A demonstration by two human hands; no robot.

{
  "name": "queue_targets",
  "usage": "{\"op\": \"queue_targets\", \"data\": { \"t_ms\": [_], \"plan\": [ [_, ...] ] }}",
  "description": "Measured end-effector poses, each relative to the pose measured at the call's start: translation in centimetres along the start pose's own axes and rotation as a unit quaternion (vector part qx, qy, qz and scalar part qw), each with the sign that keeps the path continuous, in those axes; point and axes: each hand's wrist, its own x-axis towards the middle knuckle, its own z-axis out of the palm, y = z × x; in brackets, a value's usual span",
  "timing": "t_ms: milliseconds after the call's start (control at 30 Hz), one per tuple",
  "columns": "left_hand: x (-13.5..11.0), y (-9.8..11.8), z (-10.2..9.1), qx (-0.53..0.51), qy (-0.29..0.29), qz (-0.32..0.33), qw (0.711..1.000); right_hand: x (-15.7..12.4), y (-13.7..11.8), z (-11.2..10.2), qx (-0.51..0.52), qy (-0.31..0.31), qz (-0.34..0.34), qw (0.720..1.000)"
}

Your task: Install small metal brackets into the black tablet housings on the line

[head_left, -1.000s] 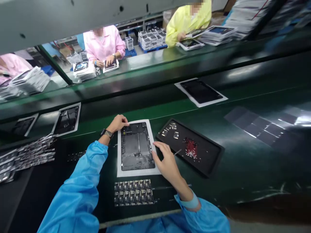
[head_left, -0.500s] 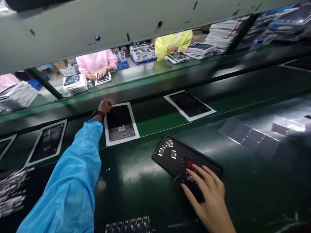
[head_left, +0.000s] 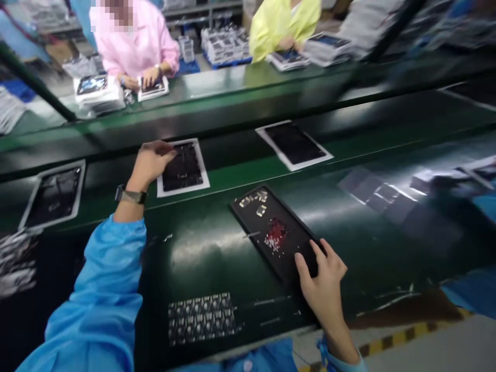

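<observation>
My left hand [head_left: 153,163] is at the upper left corner of a black tablet panel [head_left: 182,168] lying on a white sheet. Its thumb and fingers come together there; what they pinch, if anything, is hidden. My right hand [head_left: 325,281] grips the near right side of a shallow black tray [head_left: 251,225], thumb over the inside and fingers at the rim. Inside the tray lie several small metallic parts [head_left: 261,210], a heap of red bits [head_left: 278,227] and scattered white bits [head_left: 273,242].
Rows of small parts [head_left: 201,318] lie near the bench's front edge. Other black panels on sheets, one right [head_left: 296,144] and one left [head_left: 56,196], rest along the green line. Dark film sheets [head_left: 377,199] lie right. Two co-workers, in pink [head_left: 135,41] and yellow [head_left: 284,26], work opposite.
The view has tilted down. My left hand has shifted from the sheet's edge to over the panel's corner. The tray has turned, and my right hand has moved from above its contents to its side.
</observation>
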Motion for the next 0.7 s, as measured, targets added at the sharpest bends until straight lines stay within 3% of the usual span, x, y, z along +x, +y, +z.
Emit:
{"op": "queue_targets", "data": {
  "t_ms": [67,133,233,333,400,467,533,700],
  "plan": [
    [-7.6,2.4,-1.8,0.002,-0.018,0.068,0.998,-1.1,-1.3,0.1,0.016,-0.026,-0.014,0.999],
    [-16.5,4.5,-2.1,0.021,-0.068,0.112,0.991,-1.1,-2.2,0.0,0.032,-0.053,-0.032,0.998],
    [-29.1,5.1,0.4,0.066,-0.128,0.118,0.983,0.2,-3.2,-1.0,0.049,-0.061,-0.059,0.995],
    [-36.6,3.2,3.9,0.111,-0.150,0.096,0.978,0.9,-5.4,-2.6,0.095,-0.077,-0.129,0.984],
    [-38.4,1.8,5.2,0.124,-0.134,0.105,0.978,-0.2,-7.7,-3.2,0.156,-0.161,-0.237,0.945],
    [-38.5,0.8,5.3,0.124,-0.106,0.134,0.977,-2.4,-10.0,-2.9,0.203,-0.267,-0.356,0.872],
    [-37.9,0.0,4.8,0.123,-0.077,0.163,0.976,-4.9,-11.8,-1.5,0.211,-0.318,-0.430,0.818],
    [-37.1,-2.4,3.0,0.149,-0.030,0.204,0.967,-8.1,-14.3,3.3,0.201,-0.259,-0.488,0.809]
  ]
}}
